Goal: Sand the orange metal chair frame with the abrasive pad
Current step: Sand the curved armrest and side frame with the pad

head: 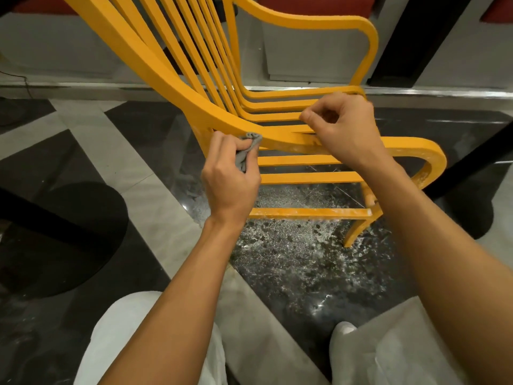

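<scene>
The orange metal chair frame stands in front of me with its slatted back to the upper left and its seat slats running right. My left hand grips a crumpled grey abrasive pad and holds it against the near side rail where the back curves into the seat. My right hand is curled over the seat slats further right, fingers hooked on the frame. Pale worn patches show on the rail between the hands and on the front curve.
Pale sanding dust covers the dark floor tile beneath the seat. A round black table base sits at the left, another dark base at the right. My knees in light trousers fill the bottom.
</scene>
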{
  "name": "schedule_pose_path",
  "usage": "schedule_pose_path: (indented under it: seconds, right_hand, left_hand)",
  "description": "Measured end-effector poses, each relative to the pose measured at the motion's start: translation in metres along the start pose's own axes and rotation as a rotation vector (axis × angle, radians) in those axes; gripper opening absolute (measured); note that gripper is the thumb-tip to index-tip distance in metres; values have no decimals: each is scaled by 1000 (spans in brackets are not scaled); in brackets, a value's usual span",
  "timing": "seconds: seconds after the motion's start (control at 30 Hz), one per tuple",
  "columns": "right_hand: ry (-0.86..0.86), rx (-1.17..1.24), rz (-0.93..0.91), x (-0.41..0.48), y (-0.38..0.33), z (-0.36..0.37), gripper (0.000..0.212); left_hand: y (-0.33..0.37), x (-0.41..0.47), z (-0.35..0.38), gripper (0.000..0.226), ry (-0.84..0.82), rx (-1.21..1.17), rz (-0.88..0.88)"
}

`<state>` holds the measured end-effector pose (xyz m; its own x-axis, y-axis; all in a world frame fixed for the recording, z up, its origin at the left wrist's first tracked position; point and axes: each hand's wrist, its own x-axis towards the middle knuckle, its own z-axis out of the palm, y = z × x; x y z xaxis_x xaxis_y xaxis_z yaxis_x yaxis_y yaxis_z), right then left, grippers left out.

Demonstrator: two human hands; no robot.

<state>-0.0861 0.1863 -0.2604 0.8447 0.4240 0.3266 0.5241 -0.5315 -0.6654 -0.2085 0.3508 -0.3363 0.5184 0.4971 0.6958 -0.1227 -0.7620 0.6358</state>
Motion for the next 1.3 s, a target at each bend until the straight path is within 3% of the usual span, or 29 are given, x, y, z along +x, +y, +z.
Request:
schedule_pose_path:
  seconds: [0.27,0.63,0.9,1.3]
  right_hand:
    - [-114,-180,30,-7,6,-11,18]
    - [-42,-98,15,-9,34,-13,16]
    - [-21,-59,-1,-7,38,-10,16]
    - [3,-63,27,-9,37,-6,14]
  left_hand:
    - [13,-3,19,15,-97,-3,58]
    - [16,-1,21,14,-175,82,127]
    - [11,-4,21,18,-81,54,60]
    - [10,-8,19,15,-89,41,55]
